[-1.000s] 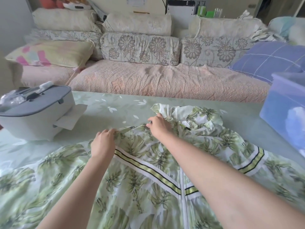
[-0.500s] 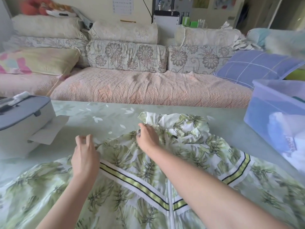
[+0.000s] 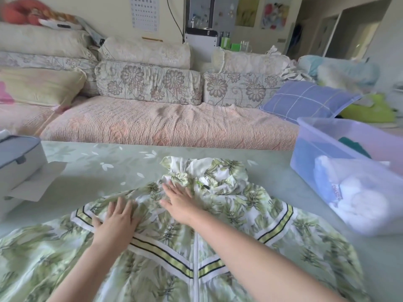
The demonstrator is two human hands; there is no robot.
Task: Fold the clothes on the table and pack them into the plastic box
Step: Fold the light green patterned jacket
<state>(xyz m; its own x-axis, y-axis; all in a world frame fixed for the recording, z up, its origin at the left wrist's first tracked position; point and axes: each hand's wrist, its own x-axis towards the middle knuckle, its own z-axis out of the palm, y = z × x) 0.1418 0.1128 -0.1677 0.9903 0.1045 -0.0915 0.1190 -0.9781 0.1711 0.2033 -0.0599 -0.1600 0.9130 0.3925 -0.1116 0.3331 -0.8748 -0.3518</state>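
A white jacket with a green leaf print (image 3: 244,216), striped in yellow-green and zipped down the front, lies spread on the table (image 3: 104,171), its hood bunched at the far end. My left hand (image 3: 116,221) rests flat on the jacket's left shoulder, fingers straight. On the fabric just below the hood lies my right hand (image 3: 177,200), flat too. A translucent bluish plastic box (image 3: 322,153) stands at the right and holds white folded clothes and something dark green.
A grey-and-white appliance (image 3: 19,168) with a paper sheet sticking out sits at the table's left edge. Behind the table runs a long sofa (image 3: 165,125) with floral cushions and a blue checked pillow.
Both hands have let go of the fabric they pinched near the collar and now lie flat on the jacket. The view has tilted up and to the right.
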